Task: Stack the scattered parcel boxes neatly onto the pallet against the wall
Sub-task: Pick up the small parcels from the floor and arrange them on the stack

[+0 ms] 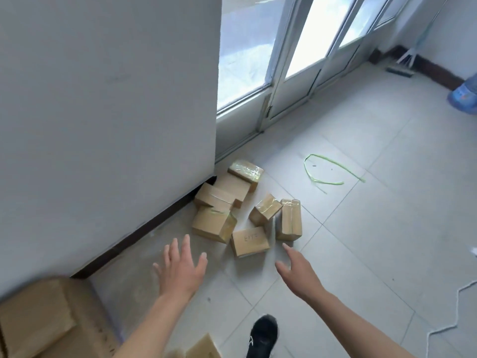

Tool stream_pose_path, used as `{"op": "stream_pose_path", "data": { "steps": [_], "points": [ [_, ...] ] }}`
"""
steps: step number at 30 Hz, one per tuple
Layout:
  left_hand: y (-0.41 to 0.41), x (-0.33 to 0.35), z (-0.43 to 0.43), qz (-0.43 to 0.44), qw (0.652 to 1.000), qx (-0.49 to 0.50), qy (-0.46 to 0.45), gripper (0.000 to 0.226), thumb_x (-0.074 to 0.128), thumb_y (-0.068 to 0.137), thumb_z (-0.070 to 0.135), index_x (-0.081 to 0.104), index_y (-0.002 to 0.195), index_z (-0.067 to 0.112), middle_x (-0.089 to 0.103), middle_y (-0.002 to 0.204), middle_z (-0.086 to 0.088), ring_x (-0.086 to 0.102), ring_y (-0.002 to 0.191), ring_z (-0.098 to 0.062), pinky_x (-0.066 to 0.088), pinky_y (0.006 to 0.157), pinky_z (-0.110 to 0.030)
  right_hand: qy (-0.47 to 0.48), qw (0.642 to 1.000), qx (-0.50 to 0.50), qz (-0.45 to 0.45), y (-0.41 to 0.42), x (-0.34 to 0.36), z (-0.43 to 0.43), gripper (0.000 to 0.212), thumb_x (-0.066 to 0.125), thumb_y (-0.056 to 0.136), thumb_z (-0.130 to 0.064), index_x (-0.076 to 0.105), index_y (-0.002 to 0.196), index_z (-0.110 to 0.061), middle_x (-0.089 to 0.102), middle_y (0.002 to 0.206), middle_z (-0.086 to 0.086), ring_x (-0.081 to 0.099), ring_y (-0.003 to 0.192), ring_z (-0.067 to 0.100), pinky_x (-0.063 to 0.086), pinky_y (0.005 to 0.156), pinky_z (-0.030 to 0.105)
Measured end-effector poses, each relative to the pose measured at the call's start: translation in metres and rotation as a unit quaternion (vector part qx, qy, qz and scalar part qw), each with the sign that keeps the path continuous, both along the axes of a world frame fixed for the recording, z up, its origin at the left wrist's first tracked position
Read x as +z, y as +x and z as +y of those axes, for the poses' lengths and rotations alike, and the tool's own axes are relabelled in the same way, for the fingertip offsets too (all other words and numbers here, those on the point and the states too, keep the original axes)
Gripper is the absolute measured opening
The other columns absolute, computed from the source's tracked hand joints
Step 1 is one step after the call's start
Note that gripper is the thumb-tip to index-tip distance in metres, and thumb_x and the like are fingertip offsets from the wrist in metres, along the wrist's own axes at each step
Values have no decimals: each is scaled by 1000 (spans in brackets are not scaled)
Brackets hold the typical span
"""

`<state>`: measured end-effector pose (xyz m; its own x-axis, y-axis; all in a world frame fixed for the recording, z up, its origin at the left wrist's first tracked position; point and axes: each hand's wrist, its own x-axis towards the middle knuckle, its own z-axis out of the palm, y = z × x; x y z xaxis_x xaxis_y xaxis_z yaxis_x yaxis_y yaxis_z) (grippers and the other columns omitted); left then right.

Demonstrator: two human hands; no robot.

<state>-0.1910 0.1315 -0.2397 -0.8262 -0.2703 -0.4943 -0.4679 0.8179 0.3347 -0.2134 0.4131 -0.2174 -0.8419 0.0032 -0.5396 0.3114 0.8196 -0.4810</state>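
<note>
Several small brown parcel boxes lie scattered on the tiled floor by the wall corner. The nearest is a box with writing on top [249, 241]. Beside it sit a taped box [214, 223] on the left and an upright box [289, 219] on the right. My left hand [182, 267] hovers open, fingers spread, just short of the pile. My right hand [296, 271] reaches forward open, a little below the written box. Neither hand touches a box. Flat cardboard [38, 316] lies against the wall at the bottom left. I cannot tell whether it covers a pallet.
A white wall [103, 112] with a dark baseboard runs along the left. Glass doors [289, 60] stand beyond the boxes. A green strap [333, 167] lies on the floor. A white cord [454, 313] is at right, a blue water bottle [464, 95] far right. My black shoe [263, 337] is below.
</note>
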Motion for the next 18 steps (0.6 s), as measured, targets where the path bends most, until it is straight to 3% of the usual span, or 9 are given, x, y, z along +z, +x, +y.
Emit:
{"op": "stream_pose_path", "data": {
  "steps": [3,7,14,18],
  "points": [
    [-101,-32,46,0,999,17,34,71,39,97,55,14,156,25,15,163,-6,13,149,-25,21,114,-58,-3,1000,11,-2,-91,-29,31,63,52,95,-35,30,152,-19,34,155,-2,31,142,17,28,115,36],
    [-205,-95,101,-11,997,-10,80,66,42,98,46,18,155,22,26,159,-6,31,142,-26,35,109,-44,-1,1000,26,6,-202,-85,67,57,54,94,-34,37,147,-21,45,143,-1,43,129,23,37,102,34],
    [-295,-168,159,-68,994,17,83,64,41,98,44,23,155,20,37,154,-6,40,136,-25,38,106,-41,-10,998,49,-25,-327,-165,87,61,51,95,-33,31,151,-20,31,156,4,26,144,20,26,115,38],
    [-344,-197,170,-57,997,20,47,61,41,99,42,25,154,19,40,151,-4,42,134,-24,40,104,-40,17,993,105,-42,-390,-206,87,62,47,95,-31,26,153,-22,26,158,6,20,145,24,25,112,40]
  ]
}}
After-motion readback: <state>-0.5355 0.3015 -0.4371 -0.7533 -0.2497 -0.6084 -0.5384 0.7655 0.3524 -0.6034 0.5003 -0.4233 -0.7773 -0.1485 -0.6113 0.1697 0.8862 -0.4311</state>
